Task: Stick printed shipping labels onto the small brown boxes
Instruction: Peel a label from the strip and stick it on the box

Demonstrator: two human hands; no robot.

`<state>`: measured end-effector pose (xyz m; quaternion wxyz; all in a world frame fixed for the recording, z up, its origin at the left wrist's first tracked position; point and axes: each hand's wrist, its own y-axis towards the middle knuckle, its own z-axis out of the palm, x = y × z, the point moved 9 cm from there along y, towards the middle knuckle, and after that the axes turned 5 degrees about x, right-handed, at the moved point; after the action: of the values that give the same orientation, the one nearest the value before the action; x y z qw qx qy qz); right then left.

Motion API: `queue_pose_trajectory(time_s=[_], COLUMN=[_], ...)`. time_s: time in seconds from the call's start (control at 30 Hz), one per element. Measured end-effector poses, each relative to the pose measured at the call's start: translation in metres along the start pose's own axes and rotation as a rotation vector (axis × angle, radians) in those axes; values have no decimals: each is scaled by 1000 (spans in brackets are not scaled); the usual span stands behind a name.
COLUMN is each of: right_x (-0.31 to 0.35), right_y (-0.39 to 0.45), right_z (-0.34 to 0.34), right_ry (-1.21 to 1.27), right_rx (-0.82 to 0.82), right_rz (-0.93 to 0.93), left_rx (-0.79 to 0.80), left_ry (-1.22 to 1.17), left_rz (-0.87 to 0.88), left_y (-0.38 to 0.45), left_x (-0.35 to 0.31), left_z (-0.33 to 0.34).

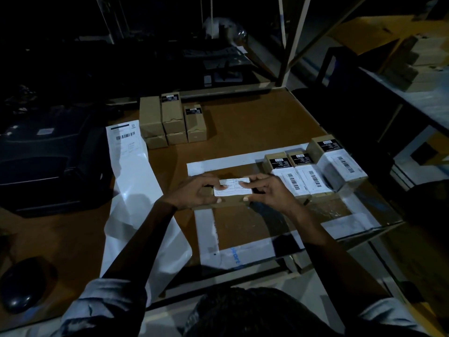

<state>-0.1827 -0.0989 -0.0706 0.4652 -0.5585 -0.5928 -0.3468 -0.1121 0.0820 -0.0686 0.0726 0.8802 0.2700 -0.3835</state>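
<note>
On the far left of the brown table (pixel 255 122) sits a dark mouse (pixel 23 287), and behind it a black printer (pixel 46 164). Just right of the printer a long white label strip (pixel 136 190) runs toward the near edge, a barcode printed at its far end. Behind the strip's far end stands a cluster of unlabelled boxes (pixel 171 120), stacked and touching, two with black stickers on top.

At the middle, over a white tape frame (pixel 211 242) on the table, both hands meet on one box (pixel 228 203). The left hand (pixel 196 190) grips the box's left end, fingers curled over the top and thumb against the near side. A white label (pixel 233 187) lies on the box's top face. The right hand (pixel 266 189) holds the right end the same way, its fingertips pressing on the label's right part and its thumb on the near side. Whether the label is fully stuck down cannot be told.

Just right of the hands, three labelled boxes (pixel 313 171) stand side by side, touching, each wearing a white barcode label; the rightmost is taller. Beyond the table's right edge, dim shelving (pixel 413 64) holds more cartons.
</note>
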Motion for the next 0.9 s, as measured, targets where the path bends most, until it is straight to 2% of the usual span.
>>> queue_pose_trajectory(time_s=[0.1, 0.2, 0.33, 0.4, 0.5, 0.63, 0.83, 0.9], right_x=[-3, 4, 26, 27, 22, 33, 22, 24], right_y=[-1, -7, -24, -29, -30, -23, -32, -30], right_z=[1, 2, 14, 28, 60, 86, 37, 61], right_ry=[-1, -127, -642, -807, -874, -986, -968, -941], right_rx=[-42, -65, -168, -201, -203, -191, -371, -290], right_rz=[-29, -30, -26, 84, 277, 246, 357, 341], left_rx=[-37, -84, -134, -180, -290, -356, -378, -392], left_ry=[-42, -119, -218, -257, -355, -375, -406, -406], left_rz=[18, 20, -11, -30, -91, -107, -184, -181], left_y=[-3, -5, -11, -15, -19, -26, -30, -31], left_x=[-4, -3, -4, -8, -11, -17, -19, -19], left_z=[-1, -3, -4, -4, -5, -5, 1, 0])
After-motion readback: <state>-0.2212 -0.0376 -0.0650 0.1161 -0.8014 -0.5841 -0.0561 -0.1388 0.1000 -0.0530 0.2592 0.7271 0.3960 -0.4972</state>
